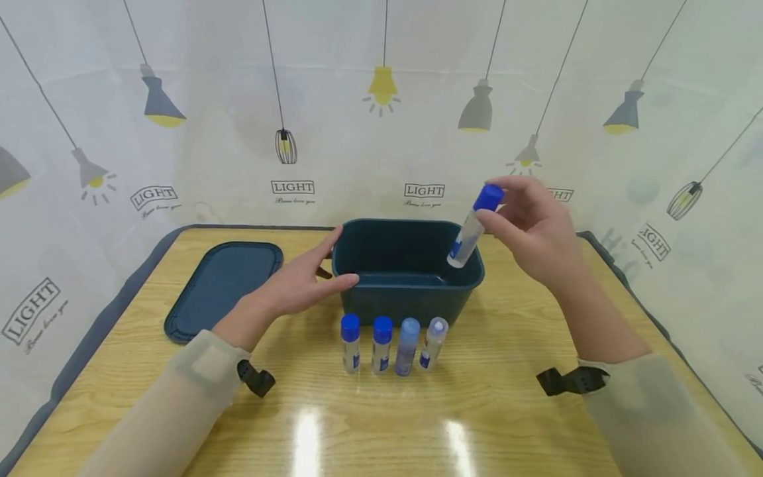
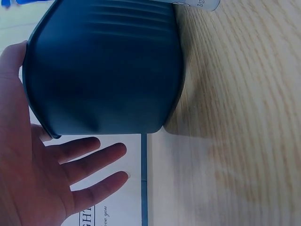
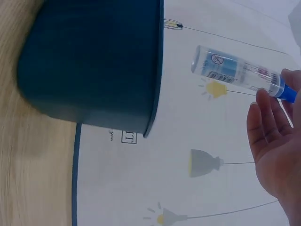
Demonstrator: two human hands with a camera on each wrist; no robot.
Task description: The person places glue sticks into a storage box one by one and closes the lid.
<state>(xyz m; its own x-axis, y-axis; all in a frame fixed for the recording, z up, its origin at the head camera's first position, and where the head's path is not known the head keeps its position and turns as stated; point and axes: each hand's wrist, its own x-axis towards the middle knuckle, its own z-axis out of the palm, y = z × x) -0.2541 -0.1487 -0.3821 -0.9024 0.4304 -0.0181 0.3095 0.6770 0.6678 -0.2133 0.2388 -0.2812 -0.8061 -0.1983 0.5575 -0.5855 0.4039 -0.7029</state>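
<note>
Slipping looks the likeliest trouble: the right hand point(image 1: 539, 232) pinches a tilted bottle point(image 1: 469, 237) near its blue cap point(image 1: 489, 197), above the right end of the bin point(image 1: 405, 303), so a loose pinch or loose cap could drop it. The right hand is raised, angling the bottle's base down-left; the left hand point(image 1: 301, 281), fingers straight and spread, touches the bin's left end, gripping nothing. 4 standing bottles point(image 1: 382, 351) line the front.
</note>
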